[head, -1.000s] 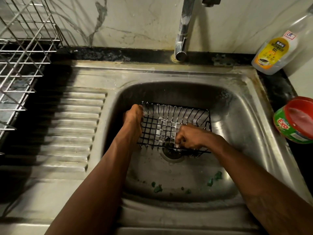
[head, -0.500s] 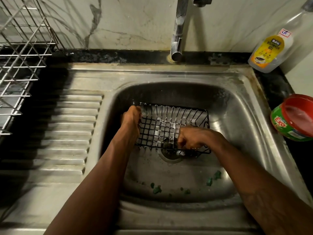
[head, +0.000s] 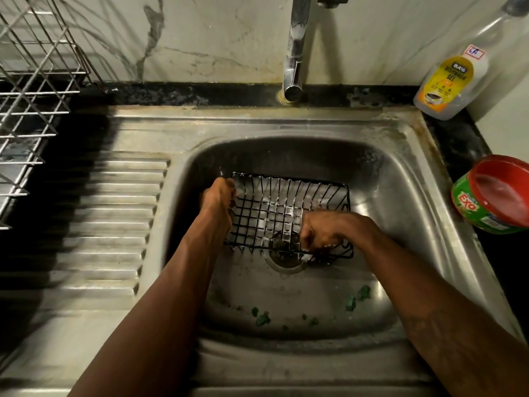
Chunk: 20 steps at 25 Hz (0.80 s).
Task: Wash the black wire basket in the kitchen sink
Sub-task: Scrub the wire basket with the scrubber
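At the far left a silver wire dish rack (head: 31, 104) is standing on the dark table (head: 458, 138), beside the ribbed draining board (head: 114, 219) of the steel sink (head: 400, 196). Both my forearms are reaching down into the bowl.

I am gripping the left side of the black wire basket (head: 274, 207) with my left hand (head: 219, 196), fingers curled over its top wire. The basket is sitting low in the bowl, tilted, with its near edge lying over the drain (head: 283, 259) and its far side rising toward the back wall of the sink. White foam is clinging to the wires of its floor.

Above it, the tap (head: 294, 53) is hanging over the back edge of the sink.

I am pressing my right hand (head: 323, 230) down on the basket's near right corner with the fingers curled tight. I cannot tell whether they are closing round a wire or round something tucked inside the fist.

Small green scraps (head: 262, 318) are lying on the sink floor, nearer to me than the basket.

At the right, a bottle of dishwash gel (head: 449, 81) with a yellow label is standing at the back corner of the table. Nearer to me, a green tub (head: 492, 196) with a red rim is sitting just beside the sink edge.
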Tool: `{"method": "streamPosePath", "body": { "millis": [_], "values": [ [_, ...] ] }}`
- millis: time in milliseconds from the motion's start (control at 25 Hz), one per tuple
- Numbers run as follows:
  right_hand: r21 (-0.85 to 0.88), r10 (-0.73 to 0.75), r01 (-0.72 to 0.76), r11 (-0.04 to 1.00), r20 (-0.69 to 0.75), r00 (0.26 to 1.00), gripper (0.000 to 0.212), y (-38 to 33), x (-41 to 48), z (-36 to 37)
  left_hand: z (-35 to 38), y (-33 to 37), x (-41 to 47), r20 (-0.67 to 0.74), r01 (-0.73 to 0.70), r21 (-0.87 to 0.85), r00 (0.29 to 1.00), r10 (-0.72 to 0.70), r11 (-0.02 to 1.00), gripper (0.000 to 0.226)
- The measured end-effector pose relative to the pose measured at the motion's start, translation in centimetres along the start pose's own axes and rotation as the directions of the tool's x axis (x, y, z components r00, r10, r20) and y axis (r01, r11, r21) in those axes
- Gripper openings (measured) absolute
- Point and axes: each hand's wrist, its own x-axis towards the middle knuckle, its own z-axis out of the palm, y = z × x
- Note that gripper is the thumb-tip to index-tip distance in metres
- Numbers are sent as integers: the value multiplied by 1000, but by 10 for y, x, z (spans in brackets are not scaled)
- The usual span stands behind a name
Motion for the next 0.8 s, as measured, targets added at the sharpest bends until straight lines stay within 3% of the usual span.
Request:
{"method": "streamPosePath", "body": {
  "millis": [40, 80, 160, 200, 240, 280, 360, 440, 480, 520, 640, 680, 720, 800],
  "values": [
    [-13, 7, -7, 1000, -32, 999, 19, 1, 1, 1, 0, 0, 0, 5, 3, 4, 1000, -3, 1000, 19],
    [-2, 31, -31, 1000, -150, 988, 14, 1, 2, -2, -1, -1, 1, 9, 7, 10, 1000, -8, 1000, 19],
    [-102, 70, -137, 985, -491, 869, 12, 3, 9, -12, -1, -1, 1, 16, 14, 4, 1000, -14, 1000, 20],
    [-179, 51, -194, 965, -594, 803, 14, 4, 10, -15, 0, 0, 1, 17, 13, -4, 1000, -13, 1000, 20],
    [-208, 41, -212, 955, -615, 788, 12, 5, 11, -16, 0, 0, 2, 10, 12, -3, 1000, -12, 1000, 21],
    [-197, 49, -191, 962, -562, 826, 7, 6, 10, -15, 1, 0, 2, -2, 13, 6, 1000, -13, 1000, 20],
    [-76, 92, -116, 990, -265, 960, 9, 7, 5, -8, 1, -1, 2, -20, 17, 9, 1000, -17, 1000, 19],
    [1, 107, -107, 994, -17, 994, 18, 2, -4, 0, 1, -1, 3, -18, 19, 15, 1000, -19, 1000, 19],
    [-9, 108, -108, 994, -48, 993, 19, 1, -6, 1, 0, -1, 3, -12, 25, 30, 1000, -25, 999, 19],
    [-58, 113, -124, 991, -173, 978, 17, -1, -7, -2, 0, -1, 3, -3, 29, 46, 1000, -29, 999, 19],
    [-303, 16, -268, 914, -635, 772, 16, -7, -10, -13, -1, -1, 3, 22, 29, 51, 999, -30, 998, 22],
    [-336, -16, -295, 895, -683, 730, 20, -9, -11, -15, -1, -1, 4, 26, 28, 44, 999, -29, 999, 23],
    [-355, -3, -315, 880, -668, 744, 22, -11, -12, -15, -1, -1, 4, 24, 24, 38, 999, -25, 999, 24],
    [-368, 100, -302, 879, -479, 872, 22, -13, -13, -13, -1, -4, 5, 13, 15, 20, 1000, -15, 1000, 23]
  ]
}}
